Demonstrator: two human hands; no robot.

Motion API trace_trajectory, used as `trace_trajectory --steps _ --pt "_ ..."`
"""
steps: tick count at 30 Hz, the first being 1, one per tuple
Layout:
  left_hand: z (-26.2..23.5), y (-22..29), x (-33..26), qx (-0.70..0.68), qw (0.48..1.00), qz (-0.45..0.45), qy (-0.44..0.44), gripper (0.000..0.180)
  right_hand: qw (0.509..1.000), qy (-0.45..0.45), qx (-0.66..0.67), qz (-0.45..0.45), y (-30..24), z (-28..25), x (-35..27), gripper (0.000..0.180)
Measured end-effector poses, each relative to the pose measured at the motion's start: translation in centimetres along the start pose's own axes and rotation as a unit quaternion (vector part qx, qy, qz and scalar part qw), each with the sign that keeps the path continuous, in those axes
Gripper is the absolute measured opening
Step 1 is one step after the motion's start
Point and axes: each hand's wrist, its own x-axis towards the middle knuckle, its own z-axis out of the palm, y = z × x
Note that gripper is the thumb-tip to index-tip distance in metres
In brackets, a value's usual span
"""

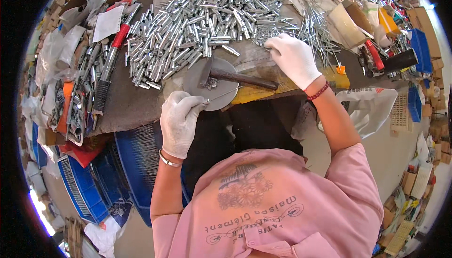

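Note:
My white-gloved left hand (180,122) is closed in a pinch at the near edge of a round grey metal plate (221,99). A small shiny metal piece (206,101) shows at its fingertips. On the plate rests a hammer (245,77), its dark head toward the left and its handle pointing right. Small metal bits (211,84) lie beside the hammer head. My right hand (294,61), also gloved, reaches to the small metal parts (263,36) at the back, fingers bent together. Whatever may be between those fingers is hidden.
A large heap of short silver metal tubes (202,22) covers the back of the bench. Long thin metal rods (316,29) lie right of it. Tools with red handles (121,36) crowd the left side. Blue crates (136,157) stand below left; a white plastic bag (369,107) hangs at right.

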Motion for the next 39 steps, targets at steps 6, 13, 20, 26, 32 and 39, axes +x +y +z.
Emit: trace_trajectory --steps 6,13,20,26,32,39 --pt "0.0 -0.1 -0.1 -0.001 1.0 0.001 -0.001 0.015 0.999 -0.015 0.005 -0.028 0.3 1.2 0.4 0.009" --pt "0.3 -1.0 -0.5 -0.011 1.0 0.011 0.009 0.018 0.988 -0.077 0.119 0.058 1.0 0.9 0.7 0.01" --pt "0.4 -1.4 -1.1 0.003 1.0 -0.008 0.001 0.019 0.997 -0.011 0.07 0.033 -3.5 -0.8 0.3 0.008" --pt "0.4 -1.3 -1.0 0.005 1.0 0.009 0.017 0.019 0.952 -0.032 0.25 -0.172 -12.9 -1.1 -0.2 0.017" --pt "0.8 -1.5 -0.8 0.002 1.0 0.013 0.024 0.018 0.916 -0.063 0.372 -0.133 -15.7 -0.7 0.5 0.04" --pt "0.8 -1.6 -1.2 0.002 1.0 -0.002 0.024 0.019 0.93 -0.094 0.331 -0.132 -15.3 -0.7 0.2 0.034"
